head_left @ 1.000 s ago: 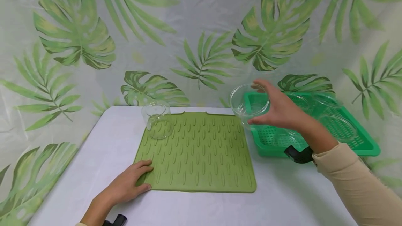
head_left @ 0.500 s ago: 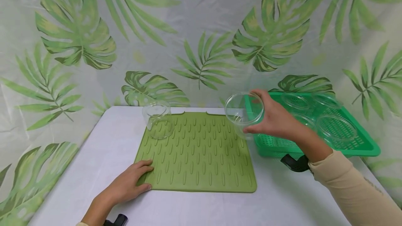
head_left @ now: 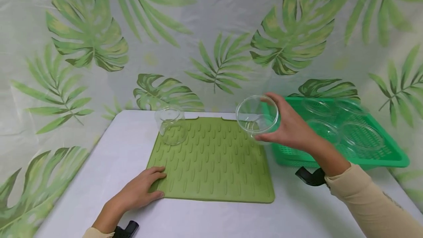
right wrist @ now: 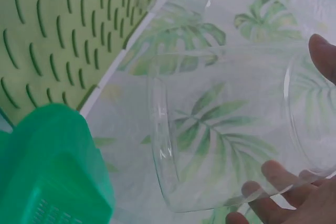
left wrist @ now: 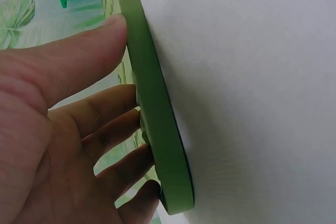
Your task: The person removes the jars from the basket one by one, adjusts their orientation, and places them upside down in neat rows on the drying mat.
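Observation:
A clear drinking glass [head_left: 256, 115] is in my right hand [head_left: 290, 129], held by thumb and fingers spread round its side. Its rim tips toward the head camera, above the mat's back right edge beside the basket. In the right wrist view the glass [right wrist: 226, 129] lies sideways, its rounded base away from the fingers. Down at the front left corner of the green ridged drying mat [head_left: 214, 168], my left hand [head_left: 140, 190] rests with fingers extended. The left wrist view shows the thumb and fingertips against the mat's edge [left wrist: 152, 108].
Another clear glass [head_left: 173, 131] stands upside down at the mat's back left corner. Several more glasses [head_left: 361, 135] sit in a green plastic basket [head_left: 391, 157] on the right. A leaf-patterned curtain [head_left: 214, 17] hangs behind the white table [head_left: 125, 142].
My right hand has carried the glass left and slightly down, away from over the basket. The left hand stays on the mat corner. The head view has shifted slightly.

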The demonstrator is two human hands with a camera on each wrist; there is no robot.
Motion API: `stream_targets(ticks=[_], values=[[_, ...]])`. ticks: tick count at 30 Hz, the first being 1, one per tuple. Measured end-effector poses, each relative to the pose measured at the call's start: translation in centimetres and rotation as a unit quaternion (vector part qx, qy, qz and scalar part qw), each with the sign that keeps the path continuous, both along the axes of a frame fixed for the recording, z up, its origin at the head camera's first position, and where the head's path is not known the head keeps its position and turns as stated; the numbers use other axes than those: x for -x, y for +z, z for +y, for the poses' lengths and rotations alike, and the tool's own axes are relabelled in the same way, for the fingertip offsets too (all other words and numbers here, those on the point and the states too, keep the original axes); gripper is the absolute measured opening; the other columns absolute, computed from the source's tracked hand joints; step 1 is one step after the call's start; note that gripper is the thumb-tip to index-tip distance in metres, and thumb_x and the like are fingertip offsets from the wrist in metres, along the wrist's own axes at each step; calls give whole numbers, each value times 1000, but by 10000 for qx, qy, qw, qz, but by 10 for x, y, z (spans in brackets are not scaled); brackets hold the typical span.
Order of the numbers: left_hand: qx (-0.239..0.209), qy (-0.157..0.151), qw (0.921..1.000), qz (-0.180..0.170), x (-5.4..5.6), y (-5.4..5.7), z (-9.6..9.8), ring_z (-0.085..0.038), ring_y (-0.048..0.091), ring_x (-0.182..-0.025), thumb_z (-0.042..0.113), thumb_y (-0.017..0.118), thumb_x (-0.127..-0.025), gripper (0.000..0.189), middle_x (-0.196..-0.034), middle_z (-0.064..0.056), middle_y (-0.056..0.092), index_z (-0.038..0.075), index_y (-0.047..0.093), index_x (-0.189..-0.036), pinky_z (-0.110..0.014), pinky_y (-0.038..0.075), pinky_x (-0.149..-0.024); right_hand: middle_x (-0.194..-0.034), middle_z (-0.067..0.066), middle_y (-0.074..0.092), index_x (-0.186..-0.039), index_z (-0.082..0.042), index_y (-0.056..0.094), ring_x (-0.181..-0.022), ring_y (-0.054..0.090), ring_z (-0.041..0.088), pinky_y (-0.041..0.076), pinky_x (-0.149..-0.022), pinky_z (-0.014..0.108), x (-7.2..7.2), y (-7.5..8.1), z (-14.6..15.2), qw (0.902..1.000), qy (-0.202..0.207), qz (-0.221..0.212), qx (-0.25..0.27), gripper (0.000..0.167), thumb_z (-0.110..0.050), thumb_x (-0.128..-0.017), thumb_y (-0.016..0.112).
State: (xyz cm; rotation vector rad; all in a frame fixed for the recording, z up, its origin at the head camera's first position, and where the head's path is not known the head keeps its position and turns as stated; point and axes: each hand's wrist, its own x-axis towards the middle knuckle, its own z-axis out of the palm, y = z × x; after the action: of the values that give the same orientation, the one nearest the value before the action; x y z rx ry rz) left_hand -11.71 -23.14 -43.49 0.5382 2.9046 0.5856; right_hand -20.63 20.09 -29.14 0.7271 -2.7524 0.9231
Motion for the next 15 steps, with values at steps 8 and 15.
stream_targets(ticks=[8,15], values=[[-42,104,9999,-76,2,-1,2,-38,44,-140,28,74,-87,52,-150,-12,49,5,60,-132,-55,41,-111,-156,16,35,-154,-16,25,-134,44,40,46,-96,63,-4,-11,-4,9983,-63,225,539,108,-26,-70,91],[-86,60,9999,-25,0,-3,1,-39,44,-140,28,75,-87,52,-150,-13,49,5,61,-132,-55,41,-110,-157,18,34,-157,-14,24,-141,38,42,42,-102,66,-6,-16,-8,9965,98,572,608,112,-20,-68,92]])
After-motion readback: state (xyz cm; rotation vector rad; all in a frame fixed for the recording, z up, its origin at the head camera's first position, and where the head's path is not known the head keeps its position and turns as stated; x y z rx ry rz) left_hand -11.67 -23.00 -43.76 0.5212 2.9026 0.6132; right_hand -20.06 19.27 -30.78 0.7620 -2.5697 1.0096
